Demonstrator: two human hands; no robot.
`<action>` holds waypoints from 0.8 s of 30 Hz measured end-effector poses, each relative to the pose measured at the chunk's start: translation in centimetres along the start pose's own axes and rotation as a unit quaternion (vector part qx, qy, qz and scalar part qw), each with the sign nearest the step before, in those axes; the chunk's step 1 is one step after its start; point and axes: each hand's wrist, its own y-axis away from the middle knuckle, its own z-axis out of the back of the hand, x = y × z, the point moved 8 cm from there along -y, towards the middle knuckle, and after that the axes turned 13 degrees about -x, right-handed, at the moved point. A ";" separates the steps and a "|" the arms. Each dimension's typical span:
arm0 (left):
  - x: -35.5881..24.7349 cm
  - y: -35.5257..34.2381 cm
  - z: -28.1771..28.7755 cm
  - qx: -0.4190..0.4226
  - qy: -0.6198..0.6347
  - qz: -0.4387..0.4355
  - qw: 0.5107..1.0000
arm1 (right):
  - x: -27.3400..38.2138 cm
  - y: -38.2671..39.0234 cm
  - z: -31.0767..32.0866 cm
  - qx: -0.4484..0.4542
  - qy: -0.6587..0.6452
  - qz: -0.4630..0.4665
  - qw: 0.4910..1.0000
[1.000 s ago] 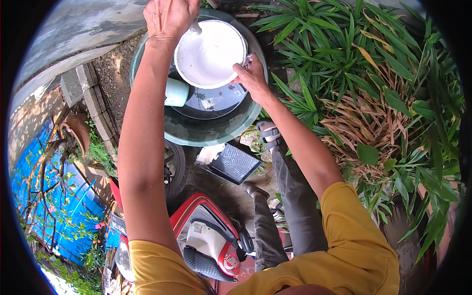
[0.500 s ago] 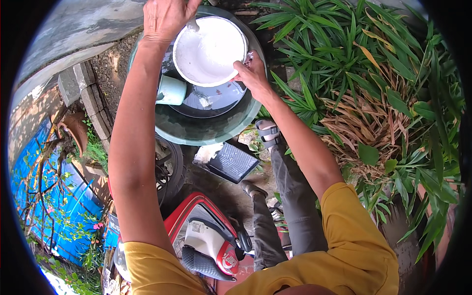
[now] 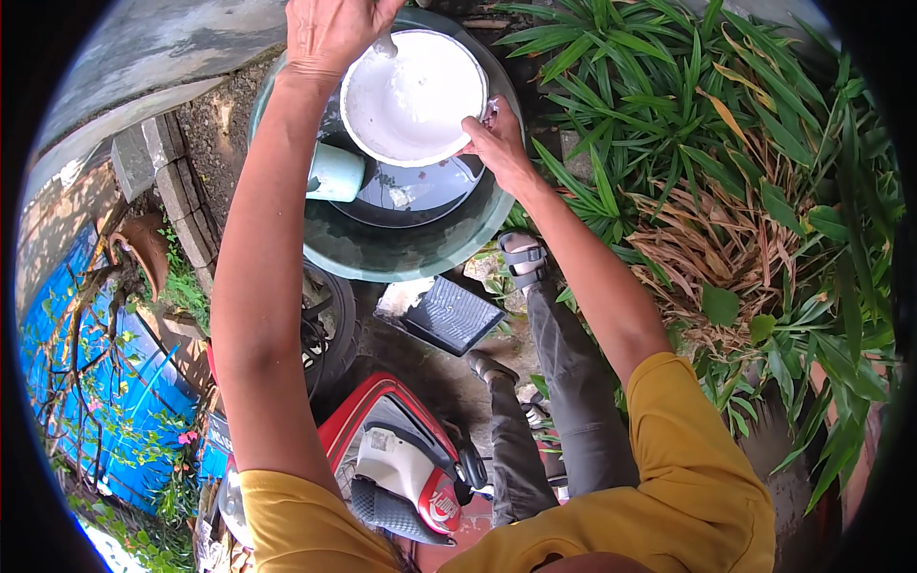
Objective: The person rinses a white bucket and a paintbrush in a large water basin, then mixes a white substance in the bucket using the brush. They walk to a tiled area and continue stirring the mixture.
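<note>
My right hand [image 3: 492, 143] grips the right rim of a white round bucket [image 3: 411, 95], coated inside with white material, held over a large dark green tub [image 3: 401, 258]. At the bucket's upper-left rim my left hand [image 3: 334, 33] is closed, with a greyish piece [image 3: 385, 46] below its fingers; what exactly it holds is hidden. Inside the tub lie dark water [image 3: 411, 196] and a pale aqua mug [image 3: 334, 174] on its side.
A paint tray [image 3: 454, 315] lies below the tub, near my feet. A red and white scooter [image 3: 401, 449] stands at lower middle. Leafy plants [image 3: 621, 76] crowd the right. A wall [image 3: 153, 57], concrete blocks [image 3: 177, 191] and a blue sheet-like object [image 3: 124, 401] line the left.
The bucket and both hands have shifted slightly upward in the picture, and over the last half second a little to the right. The grips look the same.
</note>
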 end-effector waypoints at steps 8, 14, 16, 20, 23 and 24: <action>0.1 0.0 -0.2 0.014 0.010 0.022 1.000 | 0.4 -0.2 -1.5 0.013 0.050 0.035 0.998; 0.1 0.0 0.0 0.000 0.002 0.016 1.000 | -0.2 0.0 -1.1 0.009 0.076 0.026 0.997; 0.1 0.0 0.0 0.007 -0.002 0.020 1.000 | -0.1 0.1 -1.0 0.011 0.068 0.026 0.997; 0.1 0.1 0.1 -0.007 0.011 0.010 1.000 | -0.5 -0.2 -0.7 0.007 0.069 0.018 0.997; 0.3 0.2 0.3 -0.016 0.011 0.003 1.000 | -0.6 -0.1 -0.8 0.008 0.071 0.010 0.997; 0.3 0.2 0.3 -0.017 0.012 0.002 1.000 | -0.4 -0.1 -0.9 0.008 0.060 0.012 0.998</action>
